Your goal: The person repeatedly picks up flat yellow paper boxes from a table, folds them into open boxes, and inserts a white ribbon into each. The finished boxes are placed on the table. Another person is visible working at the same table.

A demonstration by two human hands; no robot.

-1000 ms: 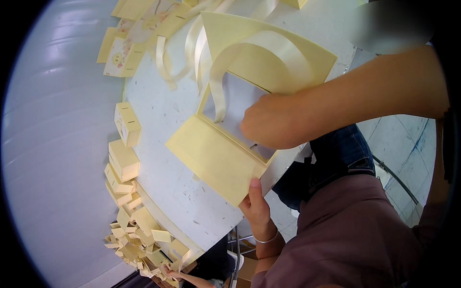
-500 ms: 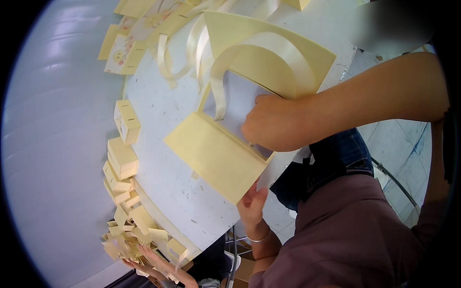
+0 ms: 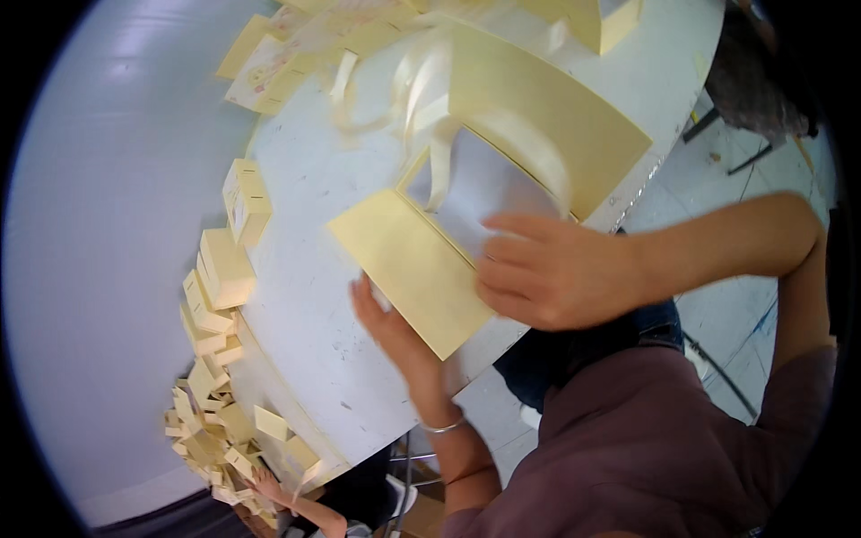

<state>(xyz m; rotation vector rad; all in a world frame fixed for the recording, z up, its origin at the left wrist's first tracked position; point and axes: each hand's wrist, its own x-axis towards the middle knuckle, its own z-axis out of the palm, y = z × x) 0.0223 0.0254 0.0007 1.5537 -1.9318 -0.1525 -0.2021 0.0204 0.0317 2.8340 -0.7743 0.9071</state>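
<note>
A pale yellow gift box [image 3: 552, 99] lies unfolded on the table, its large lid tilted back and a front flap [image 3: 404, 269] spread out. Inside it shows a smooth lavender-grey panel [image 3: 484, 188]. A cream ribbon [image 3: 439, 175] loops from the panel over toward the lid, blurred. Over the near end of the panel is my right hand [image 3: 552, 273], fingers loosely bent and apart, slightly smeared, with nothing visible in them. My left hand [image 3: 395, 336], with a bracelet at the wrist, reaches along the flap's outer edge, fingers stretched; some fingertips are hidden by the flap.
Small yellow boxes [image 3: 226, 269] line the table's left edge, with a heap of boxes [image 3: 211, 430] at lower left, where another person's hand [image 3: 269, 484] works. More printed boxes [image 3: 269, 76] and ribbons lie at the top. A dark stool [image 3: 758, 90] stands at upper right.
My right hand has lifted from the panel and moved toward the box's near end, its fist loosened. My left hand has gone from the flap's near corner to its outer edge.
</note>
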